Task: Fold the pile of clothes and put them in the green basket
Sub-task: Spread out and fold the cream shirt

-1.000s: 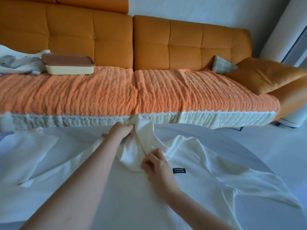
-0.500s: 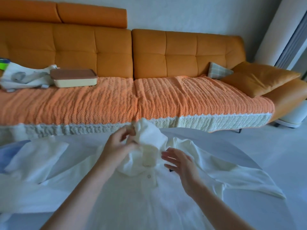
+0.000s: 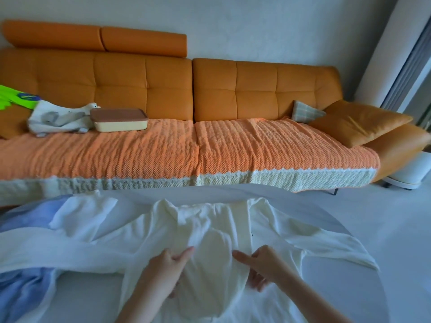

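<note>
We judge ourselves early on: left hand (image 3: 169, 270) and right hand (image 3: 264, 268) each pinch the white shirt (image 3: 279, 229), spread unfolded on the round table (image 3: 338, 287), with the blue garment (image 3: 25, 292) untouched and no basket seen.

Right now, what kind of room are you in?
Probably a living room at home: there is a long orange sofa with a matching cushion, and a white shirt lies spread on a round white table.

Left hand (image 3: 168, 270) and right hand (image 3: 264, 264) each pinch the shirt (image 3: 210, 231), thumbs inward.
</note>
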A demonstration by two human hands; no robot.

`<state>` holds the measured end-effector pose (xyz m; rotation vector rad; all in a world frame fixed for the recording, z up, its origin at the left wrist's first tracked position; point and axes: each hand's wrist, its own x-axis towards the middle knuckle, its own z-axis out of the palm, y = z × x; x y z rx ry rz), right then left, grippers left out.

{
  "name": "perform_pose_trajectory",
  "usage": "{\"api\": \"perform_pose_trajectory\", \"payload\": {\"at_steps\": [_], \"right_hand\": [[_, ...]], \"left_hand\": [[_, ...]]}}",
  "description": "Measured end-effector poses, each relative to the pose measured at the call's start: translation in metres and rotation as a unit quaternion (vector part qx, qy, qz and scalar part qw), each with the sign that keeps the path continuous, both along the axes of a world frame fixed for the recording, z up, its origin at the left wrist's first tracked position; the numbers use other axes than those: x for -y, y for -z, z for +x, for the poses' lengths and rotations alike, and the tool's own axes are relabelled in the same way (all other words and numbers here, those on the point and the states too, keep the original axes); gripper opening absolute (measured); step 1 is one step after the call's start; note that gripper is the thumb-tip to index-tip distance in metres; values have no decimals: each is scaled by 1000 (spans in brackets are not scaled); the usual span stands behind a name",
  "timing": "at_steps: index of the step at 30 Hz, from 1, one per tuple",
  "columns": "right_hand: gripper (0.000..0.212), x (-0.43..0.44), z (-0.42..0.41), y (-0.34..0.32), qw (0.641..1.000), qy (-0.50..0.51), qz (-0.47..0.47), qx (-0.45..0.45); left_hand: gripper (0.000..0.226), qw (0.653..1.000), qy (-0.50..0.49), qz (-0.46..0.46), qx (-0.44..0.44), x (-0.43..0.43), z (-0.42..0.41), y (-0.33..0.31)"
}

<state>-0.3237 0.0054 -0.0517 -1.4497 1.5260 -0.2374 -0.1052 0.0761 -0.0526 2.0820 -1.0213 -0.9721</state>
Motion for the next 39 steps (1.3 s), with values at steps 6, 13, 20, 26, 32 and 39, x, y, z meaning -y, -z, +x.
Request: {"api": "perform_pose_trajectory", "payload": {"at_steps": [6, 13, 20, 26, 32, 39], "right_hand": [[26, -8, -3, -2, 959, 60, 114, 254], [46, -9, -21, -10, 969, 77, 49, 232], [32, 13, -21, -4, 997, 44, -47, 35], [41, 80, -3, 3, 988, 79, -129, -28], [36, 120, 20, 16, 969, 101, -201, -100], [58, 116, 26, 32, 944, 71, -276, -165]], "left_hand": [[15, 996, 69, 19, 45, 11, -15, 20], [23, 901, -55, 13, -431, -9, -1, 16], [23, 998, -48, -31, -18, 19, 25, 12], [42, 996, -64, -35, 58, 78, 35, 10], [34, 979, -152, -136, 12, 121, 34, 19], [34, 957, -81, -193, 201, 130, 37, 32]]}}
